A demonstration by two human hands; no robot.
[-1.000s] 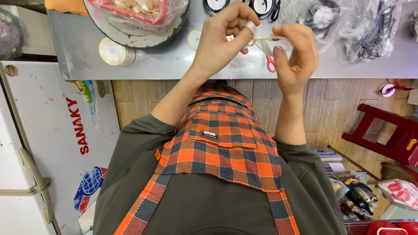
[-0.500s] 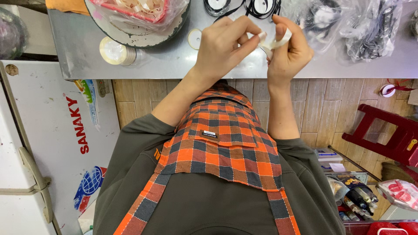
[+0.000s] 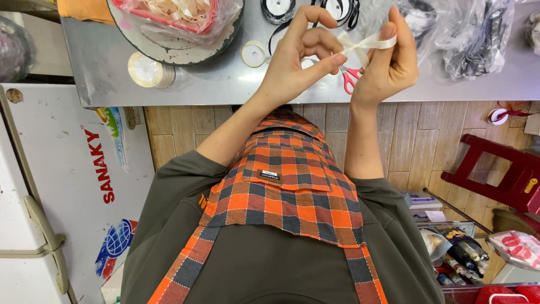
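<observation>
Pinching a cream ribbon (image 3: 368,43) between both hands, you hold it up just above the near edge of the grey metal table (image 3: 225,79). Your left hand (image 3: 298,65) is closed on the ribbon's left end, where it is gathered into a small loop, with thumb and forefinger pressed together and the forefinger arched above. Your right hand (image 3: 391,65) grips the other end between thumb and fingertips, and the strip runs taut and nearly level between the two hands. Red-handled scissors (image 3: 350,76) lie on the table just behind the hands, partly hidden by them. Farther left sits a round tray (image 3: 169,53) holding a clear bag of pale ribbon pieces, with a tape roll (image 3: 145,70) beside its near rim and a smaller white spool (image 3: 254,53) to its right. Black ribbon spools (image 3: 281,8) rest at the far edge, and clear plastic bags (image 3: 478,39) lie to the right. A red stool (image 3: 495,169) stands on the floor at right.
</observation>
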